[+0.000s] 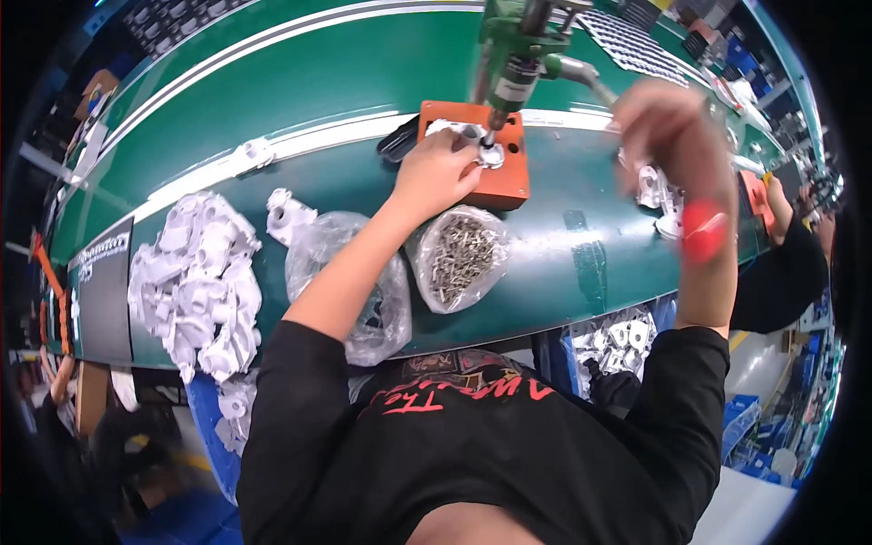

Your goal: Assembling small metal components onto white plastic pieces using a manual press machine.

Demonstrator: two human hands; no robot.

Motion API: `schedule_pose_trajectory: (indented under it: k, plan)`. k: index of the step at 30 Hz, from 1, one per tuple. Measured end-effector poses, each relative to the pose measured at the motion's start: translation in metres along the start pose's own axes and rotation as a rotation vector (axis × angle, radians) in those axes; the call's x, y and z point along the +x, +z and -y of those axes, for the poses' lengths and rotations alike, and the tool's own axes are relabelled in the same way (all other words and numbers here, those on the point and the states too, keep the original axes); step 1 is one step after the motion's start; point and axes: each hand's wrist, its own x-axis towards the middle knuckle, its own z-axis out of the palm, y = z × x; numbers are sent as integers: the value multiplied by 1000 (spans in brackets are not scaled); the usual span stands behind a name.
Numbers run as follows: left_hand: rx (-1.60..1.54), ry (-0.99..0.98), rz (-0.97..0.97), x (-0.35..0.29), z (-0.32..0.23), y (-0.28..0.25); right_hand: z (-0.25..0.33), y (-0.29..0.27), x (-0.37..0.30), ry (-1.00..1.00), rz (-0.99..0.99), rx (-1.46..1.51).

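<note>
My left hand [434, 179] is closed on a white molded part [490, 156] seated on an orange fixture block [502, 187]. Directly above it, the tip of a green bench press [514, 77] comes down at the part; whether they touch is hard to tell. My right hand [668, 127] is raised to the right of the press, by the end of its lever [574, 69]. Motion smears its fingers, so their grip on the lever cannot be made out. A red band [704, 231] circles that wrist.
A bag of small metal pins or screws [461, 259] sits before the block, beside another clear plastic bag [386, 313]. White parts are heaped [202, 286] at left; a few [670, 211] lie at right. A blue bin [556, 359] is below the table edge. Co-workers' arms show at both sides.
</note>
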Motion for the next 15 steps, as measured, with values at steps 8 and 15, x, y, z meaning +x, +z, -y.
schedule_pose_trajectory:
  k: [8, 15]
  plan:
    - [-36, -28, -123, 6, 0, 1, -63, -111, 77, -336, -663, 480]
    - [-88, -15, -102, 27, 28, 13, -147, -144, -24, -75, -711, 423]
